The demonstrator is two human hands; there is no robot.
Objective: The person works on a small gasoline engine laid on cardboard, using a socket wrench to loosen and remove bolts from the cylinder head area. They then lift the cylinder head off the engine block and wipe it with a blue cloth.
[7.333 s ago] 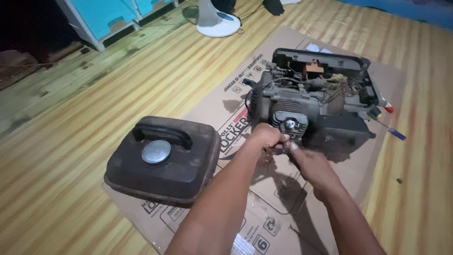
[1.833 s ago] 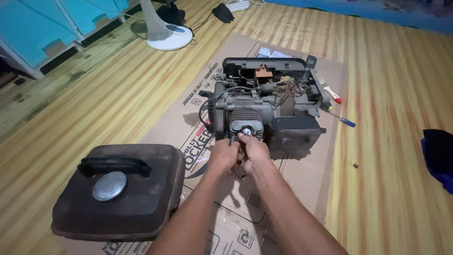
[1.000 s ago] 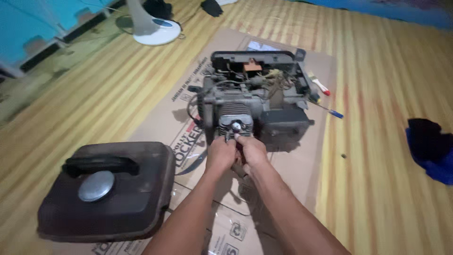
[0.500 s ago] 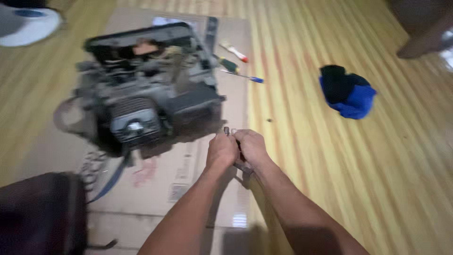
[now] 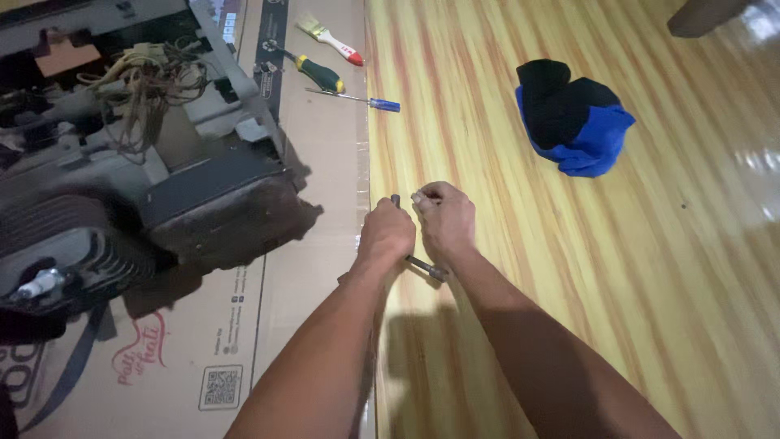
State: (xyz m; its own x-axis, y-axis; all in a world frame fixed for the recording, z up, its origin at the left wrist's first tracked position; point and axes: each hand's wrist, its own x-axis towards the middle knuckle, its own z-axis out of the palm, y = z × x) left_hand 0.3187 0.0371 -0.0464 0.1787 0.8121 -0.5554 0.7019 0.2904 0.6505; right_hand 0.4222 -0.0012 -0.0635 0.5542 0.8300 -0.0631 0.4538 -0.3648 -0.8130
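Observation:
Both my hands are closed around a dark metal wrench-like tool point(image 5: 426, 267) over the wooden floor, just right of the cardboard's edge. My left hand point(image 5: 387, 234) grips its shaft, whose top end pokes out above the fist. My right hand point(image 5: 444, 218) is clenched beside it, fingertips pinched near the tool's upper end. The tool's lower end juts out below my right wrist. The dismantled engine point(image 5: 122, 179) with loose wires lies on the cardboard sheet point(image 5: 317, 162) to the left, apart from my hands.
A paintbrush point(image 5: 329, 36), a yellow-and-black screwdriver point(image 5: 313, 71) and a blue-handled screwdriver point(image 5: 357, 99) lie at the cardboard's far edge. A blue and black cloth point(image 5: 574, 117) sits on the wooden floor point(image 5: 650, 284) to the right. A dark furniture leg point(image 5: 703, 15) stands at top right.
My hands left the engine's front and moved right with the tool, out over the floor. The view swung right, so the black fuel tank is out of sight.

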